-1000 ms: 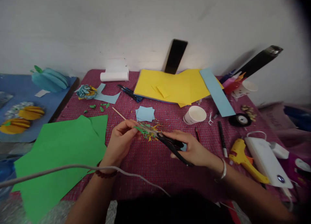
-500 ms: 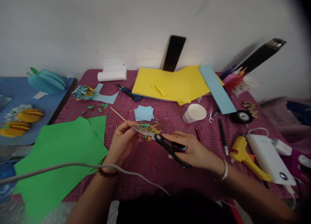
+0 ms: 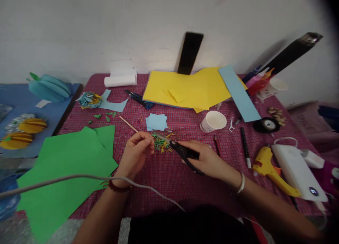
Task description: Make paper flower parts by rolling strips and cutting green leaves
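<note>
My right hand [image 3: 209,159] grips black-handled scissors [image 3: 180,150], blades pointing left toward my left hand [image 3: 136,154]. The left hand's fingers are pinched together by the blade tips, on something too small to make out. Between the hands lies a small heap of green and yellow paper snippets [image 3: 161,145] on the red checked tablecloth [image 3: 164,177]. A thin wooden stick [image 3: 128,124] lies just beyond my left hand.
Green paper sheets [image 3: 66,166] lie left, yellow sheets [image 3: 188,90] and a light blue strip [image 3: 238,94] at the back. Blue paper squares [image 3: 156,122], a paper cup [image 3: 213,122], a marker [image 3: 245,147], a yellow glue gun [image 3: 270,173], a white power bank [image 3: 296,170] and a grey cable [image 3: 79,178] surround the hands.
The green piece seen at the scissor blades a second ago is no longer visible. The scissor blades have closed, and both hands stay over the snippet heap.
</note>
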A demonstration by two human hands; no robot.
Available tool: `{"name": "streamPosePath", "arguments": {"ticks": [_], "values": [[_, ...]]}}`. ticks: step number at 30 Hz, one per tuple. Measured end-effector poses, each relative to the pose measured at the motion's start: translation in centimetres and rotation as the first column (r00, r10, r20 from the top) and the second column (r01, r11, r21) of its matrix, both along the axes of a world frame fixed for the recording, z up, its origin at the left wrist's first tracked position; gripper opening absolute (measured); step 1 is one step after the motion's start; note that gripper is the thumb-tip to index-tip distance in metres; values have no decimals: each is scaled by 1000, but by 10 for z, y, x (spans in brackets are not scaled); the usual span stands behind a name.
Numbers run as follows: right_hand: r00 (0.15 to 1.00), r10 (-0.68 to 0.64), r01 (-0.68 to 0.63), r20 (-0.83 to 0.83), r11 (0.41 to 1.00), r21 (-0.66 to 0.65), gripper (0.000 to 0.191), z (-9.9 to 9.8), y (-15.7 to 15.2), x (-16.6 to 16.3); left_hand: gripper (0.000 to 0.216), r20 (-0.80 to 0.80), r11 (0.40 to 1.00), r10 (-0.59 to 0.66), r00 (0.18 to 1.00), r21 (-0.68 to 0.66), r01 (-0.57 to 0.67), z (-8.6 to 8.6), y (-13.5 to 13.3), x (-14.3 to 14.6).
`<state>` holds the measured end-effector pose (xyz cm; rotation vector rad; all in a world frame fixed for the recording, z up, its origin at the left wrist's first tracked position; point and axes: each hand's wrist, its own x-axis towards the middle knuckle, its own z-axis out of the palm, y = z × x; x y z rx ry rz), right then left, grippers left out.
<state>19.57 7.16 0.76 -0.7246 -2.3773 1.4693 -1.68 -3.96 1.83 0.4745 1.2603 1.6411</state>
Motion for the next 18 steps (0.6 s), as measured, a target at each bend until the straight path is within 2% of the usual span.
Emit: {"name": "streamPosePath", "arguments": {"ticks": [2, 4, 6, 8, 10, 14, 18], "values": [[999, -41, 41, 7, 997, 67, 52, -2, 0, 1, 10, -86, 1000, 9, 996, 12, -8, 1, -1, -4], [990, -135, 137, -31, 990, 45, 50, -2, 3, 3, 7, -346, 999, 6, 938, -28, -17, 0, -1, -8], [970, -228, 227, -88, 974, -26, 50, -2, 6, 5, 6, -654, 997, -43, 755, -79, -12, -4, 0, -9], [954, -273, 265, -126, 961, -78, 51, -3, 8, 6, 10, -825, 993, -111, 554, -113, 31, -11, 2, -8], [955, -265, 256, -135, 964, -77, 51, -4, 9, 6, 14, -871, 991, -137, 472, -119, 69, -20, 6, -5], [978, -176, 178, -114, 984, 3, 48, -8, 7, 5, 14, -894, 989, -150, 421, -136, 63, -32, 13, -1], [983, -147, 155, -114, 986, 65, 49, -13, 5, 5, 16, -939, 957, -291, 182, -285, 61, -35, 16, 0]]}}
